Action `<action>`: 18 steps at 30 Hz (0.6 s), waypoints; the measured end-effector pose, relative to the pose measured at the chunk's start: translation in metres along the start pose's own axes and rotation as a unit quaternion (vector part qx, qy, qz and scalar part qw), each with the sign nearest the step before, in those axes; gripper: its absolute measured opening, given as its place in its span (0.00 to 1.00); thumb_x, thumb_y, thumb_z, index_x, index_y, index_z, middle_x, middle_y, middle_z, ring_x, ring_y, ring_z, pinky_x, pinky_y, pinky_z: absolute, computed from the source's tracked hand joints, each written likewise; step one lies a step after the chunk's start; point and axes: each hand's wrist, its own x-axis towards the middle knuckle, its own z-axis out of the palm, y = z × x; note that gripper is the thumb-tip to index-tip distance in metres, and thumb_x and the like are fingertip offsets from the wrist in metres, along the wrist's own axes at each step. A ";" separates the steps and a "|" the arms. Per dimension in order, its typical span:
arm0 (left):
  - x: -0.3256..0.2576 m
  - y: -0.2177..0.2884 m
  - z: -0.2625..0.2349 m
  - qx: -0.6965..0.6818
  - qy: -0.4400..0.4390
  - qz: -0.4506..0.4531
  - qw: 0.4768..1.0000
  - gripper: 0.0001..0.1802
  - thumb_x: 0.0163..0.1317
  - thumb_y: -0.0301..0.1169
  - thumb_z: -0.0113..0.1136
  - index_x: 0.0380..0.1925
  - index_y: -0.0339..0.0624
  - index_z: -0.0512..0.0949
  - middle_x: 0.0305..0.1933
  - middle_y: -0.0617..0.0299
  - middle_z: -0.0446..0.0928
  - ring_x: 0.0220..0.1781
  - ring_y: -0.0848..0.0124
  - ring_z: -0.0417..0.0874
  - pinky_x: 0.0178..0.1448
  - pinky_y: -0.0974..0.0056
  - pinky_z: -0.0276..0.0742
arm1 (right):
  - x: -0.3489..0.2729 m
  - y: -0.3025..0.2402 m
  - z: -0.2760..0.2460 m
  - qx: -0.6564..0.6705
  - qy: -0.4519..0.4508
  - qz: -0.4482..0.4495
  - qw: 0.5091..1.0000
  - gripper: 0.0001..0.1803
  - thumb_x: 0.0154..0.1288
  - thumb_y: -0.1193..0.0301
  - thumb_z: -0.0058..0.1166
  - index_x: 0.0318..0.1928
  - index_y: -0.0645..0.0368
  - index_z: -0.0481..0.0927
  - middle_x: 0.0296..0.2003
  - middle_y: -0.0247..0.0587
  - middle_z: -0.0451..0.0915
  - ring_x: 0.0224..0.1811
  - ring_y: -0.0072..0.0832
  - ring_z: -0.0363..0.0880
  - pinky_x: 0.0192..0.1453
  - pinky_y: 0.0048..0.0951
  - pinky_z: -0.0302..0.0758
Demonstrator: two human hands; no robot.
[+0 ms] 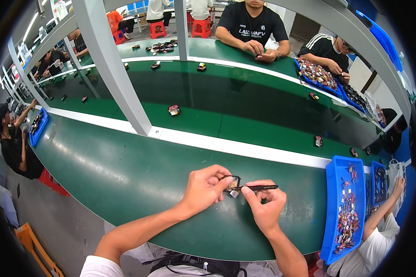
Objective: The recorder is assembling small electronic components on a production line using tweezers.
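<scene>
My left hand (204, 188) pinches a small black plastic frame (236, 179) between thumb and fingers, a little above the green worktop. Yellowish parts show inside the frame, and a small silvery square piece (234, 194) sits at its lower edge. Black tweezers (263, 187) lie in the grip of my right hand (269, 207), pointing left. Their tip meets the frame near the silvery piece; whether it grips anything is too small to tell.
Past a white rail, a green conveyor belt carries small black units (174, 110). A blue tray (329, 217) of small colourful parts stands at my right. A grey metal post (111, 64) rises ahead. Co-workers sit across the belt and at both sides.
</scene>
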 end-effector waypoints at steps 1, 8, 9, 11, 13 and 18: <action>0.000 0.000 0.000 -0.001 0.004 0.000 1.000 0.08 0.69 0.23 0.62 0.44 0.28 0.79 0.33 0.55 0.84 0.22 0.76 0.82 0.20 0.72 0.73 | -0.001 0.000 -0.001 0.000 0.000 0.001 1.000 0.05 0.59 0.80 0.69 0.36 0.67 0.86 0.17 0.25 0.76 0.15 0.06 0.63 0.20 0.16 0.54; -0.001 0.002 0.001 0.002 0.016 -0.002 1.000 0.08 0.69 0.23 0.62 0.44 0.28 0.79 0.33 0.56 0.83 0.22 0.76 0.82 0.20 0.72 0.73 | -0.002 -0.001 -0.004 -0.041 -0.023 -0.005 0.999 0.06 0.60 0.81 0.68 0.36 0.69 0.84 0.26 0.32 0.82 0.18 0.08 0.68 0.21 0.14 0.60; -0.001 0.001 0.000 -0.002 0.015 0.000 1.000 0.08 0.69 0.23 0.62 0.44 0.28 0.79 0.34 0.55 0.83 0.22 0.76 0.82 0.21 0.72 0.73 | -0.002 -0.001 -0.003 -0.043 -0.023 -0.010 0.999 0.06 0.60 0.82 0.68 0.36 0.69 0.85 0.25 0.31 0.82 0.17 0.08 0.67 0.21 0.14 0.59; -0.001 0.002 0.000 -0.005 0.015 0.001 1.000 0.08 0.69 0.23 0.62 0.45 0.28 0.79 0.34 0.55 0.83 0.22 0.76 0.82 0.21 0.72 0.73 | -0.002 -0.001 -0.003 -0.043 -0.021 -0.007 0.999 0.06 0.60 0.81 0.68 0.36 0.69 0.85 0.25 0.31 0.82 0.17 0.08 0.67 0.21 0.14 0.59; -0.002 0.005 0.001 -0.003 0.012 -0.008 1.000 0.08 0.69 0.23 0.62 0.45 0.28 0.78 0.34 0.55 0.83 0.22 0.76 0.82 0.21 0.72 0.74 | -0.002 0.001 -0.002 -0.044 -0.020 -0.005 0.999 0.06 0.60 0.81 0.68 0.37 0.69 0.85 0.25 0.31 0.82 0.17 0.08 0.67 0.21 0.14 0.59; -0.002 0.004 0.002 -0.010 0.009 -0.004 1.000 0.09 0.69 0.22 0.61 0.46 0.28 0.78 0.35 0.55 0.83 0.23 0.76 0.82 0.22 0.72 0.75 | -0.001 0.002 -0.002 -0.032 -0.010 -0.002 0.999 0.06 0.60 0.79 0.70 0.37 0.66 0.86 0.16 0.24 0.74 0.14 0.06 0.61 0.20 0.16 0.52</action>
